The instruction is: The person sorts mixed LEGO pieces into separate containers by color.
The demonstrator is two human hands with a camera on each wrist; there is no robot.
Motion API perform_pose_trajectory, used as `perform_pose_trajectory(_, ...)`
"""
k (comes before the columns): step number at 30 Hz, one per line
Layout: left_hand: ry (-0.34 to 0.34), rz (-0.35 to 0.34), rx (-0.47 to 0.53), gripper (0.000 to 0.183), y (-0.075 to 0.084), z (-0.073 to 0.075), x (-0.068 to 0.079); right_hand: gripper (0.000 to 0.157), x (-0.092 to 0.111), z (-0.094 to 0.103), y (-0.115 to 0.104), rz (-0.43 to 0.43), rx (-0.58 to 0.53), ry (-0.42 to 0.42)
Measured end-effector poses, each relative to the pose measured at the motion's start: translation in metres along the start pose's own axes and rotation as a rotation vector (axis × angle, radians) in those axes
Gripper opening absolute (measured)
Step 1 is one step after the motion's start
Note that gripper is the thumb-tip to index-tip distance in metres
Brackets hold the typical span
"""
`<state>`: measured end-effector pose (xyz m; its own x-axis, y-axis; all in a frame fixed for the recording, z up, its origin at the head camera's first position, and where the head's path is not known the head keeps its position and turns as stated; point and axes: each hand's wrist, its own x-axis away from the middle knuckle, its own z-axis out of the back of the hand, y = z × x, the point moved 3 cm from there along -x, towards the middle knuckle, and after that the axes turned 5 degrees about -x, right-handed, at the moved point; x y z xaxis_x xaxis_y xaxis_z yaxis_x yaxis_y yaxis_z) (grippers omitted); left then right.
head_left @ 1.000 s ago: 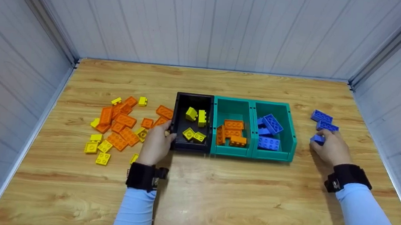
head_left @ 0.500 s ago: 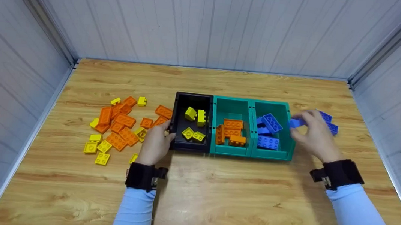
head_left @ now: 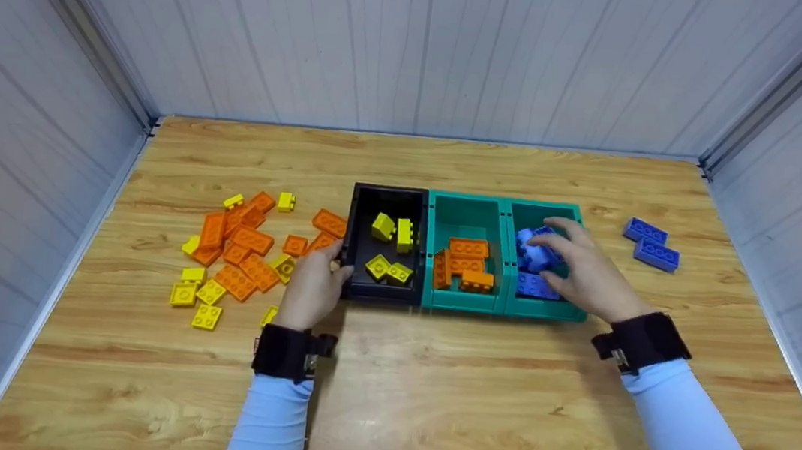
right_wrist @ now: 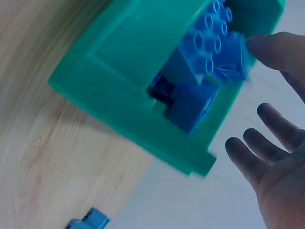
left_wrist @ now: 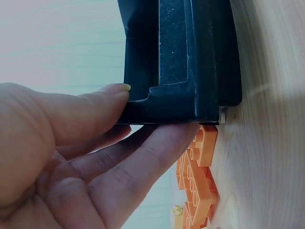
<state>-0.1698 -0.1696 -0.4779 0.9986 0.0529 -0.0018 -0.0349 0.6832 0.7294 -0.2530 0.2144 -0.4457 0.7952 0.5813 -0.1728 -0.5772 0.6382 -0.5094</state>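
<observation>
At the left side of the black bin, my left hand grips the wall. In the left wrist view the thumb lies at the rim, with fingers against the outer side. My right hand is over the right green bin, its fingers spread apart and nothing held between them. Just beyond the fingertips, a blue brick looks blurred among other blue bricks inside that bin. Several yellow bricks sit in the black bin; several orange bricks sit in the middle green bin.
Loose orange bricks and yellow bricks are scattered on the wooden table left of the bins. Two blue bricks lie to the right. Pale panel walls stand at the back and both sides.
My right hand has picked a blue brick off the table, carried it left to the right green bin and let it go there. The left hand has stayed at the black bin.
</observation>
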Motion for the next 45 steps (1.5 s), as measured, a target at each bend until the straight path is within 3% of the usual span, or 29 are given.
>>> perform_pose_trajectory(4,0.003,0.01,-0.007,0.049,0.001,0.0,0.0,0.044,0.018,0.007,0.013,-0.138,-0.128,0.203)
perform_pose_trajectory(7,0.002,0.009,-0.011,0.049,0.002,0.0,-0.001,0.04,0.035,0.005,0.024,-0.298,-0.262,0.359)
perform_pose_trajectory(9,0.004,0.007,-0.013,0.049,0.003,-0.001,-0.001,0.042,0.043,0.0,0.03,-0.409,-0.317,0.411)
perform_pose_trajectory(12,0.008,0.006,-0.018,0.05,0.003,-0.001,-0.001,0.048,0.049,-0.008,0.036,-0.541,-0.349,0.423)
perform_pose_trajectory(17,-0.006,0.018,-0.02,0.05,0.002,-0.004,0.0,0.055,0.058,-0.016,0.043,-0.691,-0.43,0.405)
perform_pose_trajectory(20,-0.009,0.016,-0.013,0.051,0.003,-0.005,0.0,0.063,0.061,-0.017,0.046,-0.746,-0.495,0.385)
perform_pose_trajectory(24,-0.041,0.031,0.029,0.054,0.001,-0.001,-0.001,0.071,0.062,-0.017,0.048,-0.756,-0.532,0.365)
perform_pose_trajectory(27,-0.061,0.077,0.065,0.058,-0.006,0.014,-0.003,0.072,0.064,-0.017,0.048,-0.758,-0.551,0.358)
perform_pose_trajectory(29,-0.055,0.11,0.054,0.059,-0.014,0.033,-0.006,0.072,0.065,-0.018,0.048,-0.759,-0.563,0.358)
perform_pose_trajectory(35,0.002,0.127,-0.212,0.061,-0.056,0.116,-0.035,0.072,0.064,-0.02,0.045,-0.757,-0.578,0.351)
perform_pose_trajectory(37,-0.039,0.159,-0.294,0.067,-0.075,0.137,-0.045,0.072,0.064,-0.019,0.045,-0.753,-0.566,0.35)
perform_pose_trajectory(40,-0.169,0.213,-0.374,0.079,-0.101,0.15,-0.052,0.072,0.063,-0.018,0.046,-0.732,-0.539,0.346)
perform_pose_trajectory(43,-0.302,0.236,-0.396,0.085,-0.12,0.149,-0.055,0.068,0.061,-0.019,0.048,-0.702,-0.503,0.358)
perform_pose_trajectory(45,-0.343,0.242,-0.397,0.085,-0.128,0.146,-0.056,0.066,0.059,-0.021,0.049,-0.69,-0.49,0.363)
